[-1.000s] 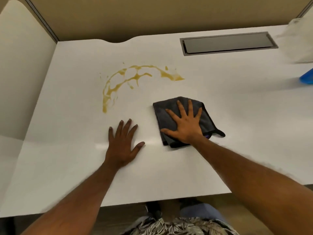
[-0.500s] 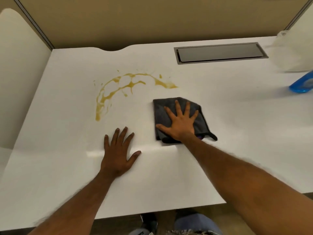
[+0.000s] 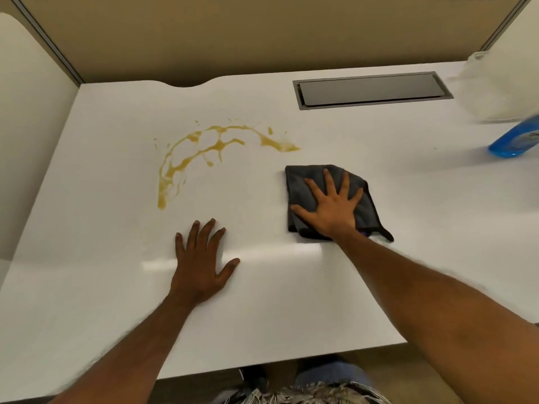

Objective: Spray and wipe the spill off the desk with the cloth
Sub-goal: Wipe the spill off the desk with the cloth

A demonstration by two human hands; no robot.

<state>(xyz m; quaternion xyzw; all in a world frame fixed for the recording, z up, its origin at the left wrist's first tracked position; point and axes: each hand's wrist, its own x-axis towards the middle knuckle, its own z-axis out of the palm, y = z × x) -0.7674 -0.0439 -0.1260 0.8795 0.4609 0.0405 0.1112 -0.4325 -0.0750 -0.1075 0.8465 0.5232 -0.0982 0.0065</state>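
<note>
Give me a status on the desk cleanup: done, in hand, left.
Done: nothing visible yet; the yellow spill lies whole on the desk. In hand: the right hand presses flat on the dark cloth, which lies clear of the spill; the left hand rests flat on bare desk. Left: fetch the blue spray bottle at the far right, spray, wipe.

Left hand [image 3: 201, 266] and right hand [image 3: 332, 205] flat, fingers [image 3: 328, 182] spread
</note>
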